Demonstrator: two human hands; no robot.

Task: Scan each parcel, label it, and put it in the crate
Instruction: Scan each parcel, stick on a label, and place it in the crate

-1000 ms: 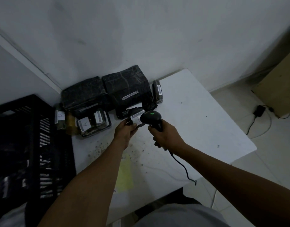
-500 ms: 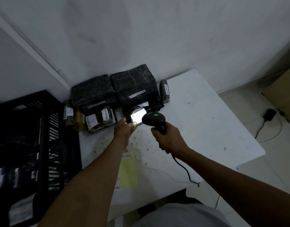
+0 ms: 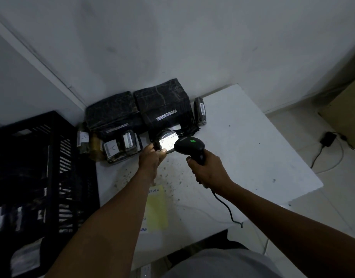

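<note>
My left hand grips a small dark parcel by its near edge, tilted so its white barcode label faces the scanner. The label glows bright under the scan light. My right hand holds the black handheld scanner by its handle, its head almost touching the parcel, a green light on top. A black slatted crate stands left of the table with several labelled parcels inside.
Two large black parcels and several small labelled ones lie along the wall on the white table. A yellow label sheet lies near the front edge. The scanner cable trails off the table. A cardboard box stands far right.
The scan light came on and lit the parcel's label. The view shifted a little; both hands kept their hold, with the scanner close to the parcel.
</note>
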